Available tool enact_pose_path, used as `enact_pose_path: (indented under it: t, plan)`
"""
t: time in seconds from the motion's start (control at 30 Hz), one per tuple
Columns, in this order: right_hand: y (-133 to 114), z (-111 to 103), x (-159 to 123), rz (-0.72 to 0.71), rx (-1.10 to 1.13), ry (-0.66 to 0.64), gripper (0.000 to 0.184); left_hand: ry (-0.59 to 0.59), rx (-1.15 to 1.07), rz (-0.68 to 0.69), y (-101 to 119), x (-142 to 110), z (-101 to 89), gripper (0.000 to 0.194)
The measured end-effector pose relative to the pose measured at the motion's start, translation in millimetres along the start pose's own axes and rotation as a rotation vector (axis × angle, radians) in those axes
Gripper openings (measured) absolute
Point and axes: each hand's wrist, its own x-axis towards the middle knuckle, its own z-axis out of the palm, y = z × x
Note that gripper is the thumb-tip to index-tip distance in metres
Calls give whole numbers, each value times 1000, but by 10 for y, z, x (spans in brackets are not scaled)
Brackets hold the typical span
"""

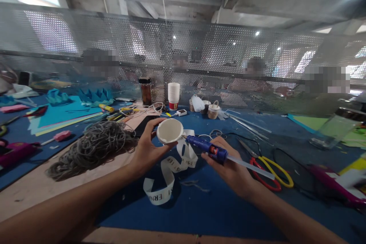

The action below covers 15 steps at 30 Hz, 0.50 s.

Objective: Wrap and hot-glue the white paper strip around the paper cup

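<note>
In my left hand [148, 146] is a white paper cup [169, 131], tilted so that its open mouth faces me. My right hand [228, 166] grips a blue glue gun [206, 147] with a clear glue stick [251, 167] jutting from its back end. The gun's nozzle is at the right side of the cup; whether it touches cannot be made out. A curling white ribbon [168, 171] with printed letters hangs or lies below the cup. Short grey yarn pieces [196, 185] lie on the blue table surface [183, 213].
Grey yarn [94, 146] lies heaped at left. Red-and-yellow scissors [268, 171] lie beside my right hand. Stacked paper cups [173, 95], a dark jar [145, 91] and small baskets [213, 111] stand along the perforated metal screen [200, 57]. Blue paper sheets [68, 112] lie left; a clear jar [334, 129] is right.
</note>
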Motion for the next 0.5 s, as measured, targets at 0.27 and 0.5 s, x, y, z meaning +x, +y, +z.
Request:
enact_pose_path:
  t: [0.27, 0.5]
  plan:
    - [23, 7, 7, -21, -41, 38, 14, 1, -13, 1, 4, -3, 9, 64]
    - [50, 26, 13, -17, -53, 93, 14, -10, -17, -7, 25, -8, 21, 63]
